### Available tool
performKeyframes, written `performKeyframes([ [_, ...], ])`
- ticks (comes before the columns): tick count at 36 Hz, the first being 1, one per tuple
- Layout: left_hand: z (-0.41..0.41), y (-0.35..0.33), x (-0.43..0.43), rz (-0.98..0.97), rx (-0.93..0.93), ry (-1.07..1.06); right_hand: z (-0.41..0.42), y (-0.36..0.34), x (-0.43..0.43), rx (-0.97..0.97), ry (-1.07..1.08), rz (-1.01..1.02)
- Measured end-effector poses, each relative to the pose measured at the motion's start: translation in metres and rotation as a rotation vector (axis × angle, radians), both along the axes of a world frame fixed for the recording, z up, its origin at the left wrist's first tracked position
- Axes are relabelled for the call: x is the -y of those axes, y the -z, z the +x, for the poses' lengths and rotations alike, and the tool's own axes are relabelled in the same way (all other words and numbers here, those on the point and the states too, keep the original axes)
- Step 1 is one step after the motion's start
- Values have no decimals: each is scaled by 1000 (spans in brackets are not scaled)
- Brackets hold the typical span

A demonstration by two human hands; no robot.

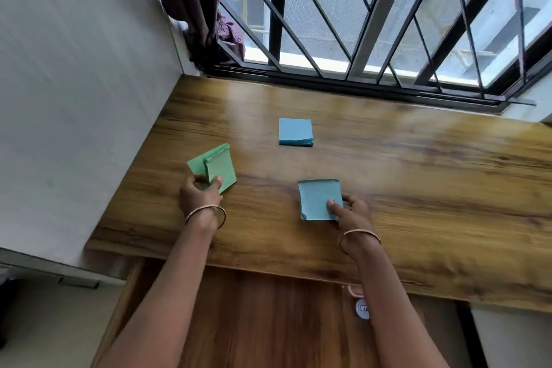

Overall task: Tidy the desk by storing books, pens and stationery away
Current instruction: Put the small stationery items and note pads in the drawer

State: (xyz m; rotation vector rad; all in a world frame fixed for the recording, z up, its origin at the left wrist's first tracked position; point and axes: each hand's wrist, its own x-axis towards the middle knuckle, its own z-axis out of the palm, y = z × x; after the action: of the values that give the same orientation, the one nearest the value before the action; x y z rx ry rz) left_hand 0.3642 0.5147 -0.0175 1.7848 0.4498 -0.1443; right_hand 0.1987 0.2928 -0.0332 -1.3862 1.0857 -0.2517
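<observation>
My left hand point(198, 193) grips a green pad of paper squares point(215, 167) at its near corner, and the pad is tilted up off the wooden desk point(418, 176) with its sheets fanned apart. My right hand point(348, 212) holds a blue pad of paper squares point(318, 199) by its right edge, thumb on top, just above the desk's near middle. A second blue pad point(295, 131) lies flat on the desk farther back, apart from both hands.
A white wall point(74, 98) runs along the desk's left side. A barred window point(388, 24) with a dark curtain point(191, 3) stands behind the desk. Below the front edge is a wooden cabinet door point(268, 323) with a pink handle point(354, 291).
</observation>
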Motion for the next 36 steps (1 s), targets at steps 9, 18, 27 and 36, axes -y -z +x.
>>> performKeyframes([
  [9, -96, -10, 22, -282, -60, 150, -39, -37, -29, 264, -3, 361],
  [18, -194, -25, 36, -614, -256, 399, -86, -36, -56, 245, 95, 59],
  [27, -261, -31, 43, -688, -324, 435, -142, -25, -83, 141, 243, -233],
  [36, -300, -28, 38, -689, -419, 522, -177, -9, -103, 97, 376, -235],
])
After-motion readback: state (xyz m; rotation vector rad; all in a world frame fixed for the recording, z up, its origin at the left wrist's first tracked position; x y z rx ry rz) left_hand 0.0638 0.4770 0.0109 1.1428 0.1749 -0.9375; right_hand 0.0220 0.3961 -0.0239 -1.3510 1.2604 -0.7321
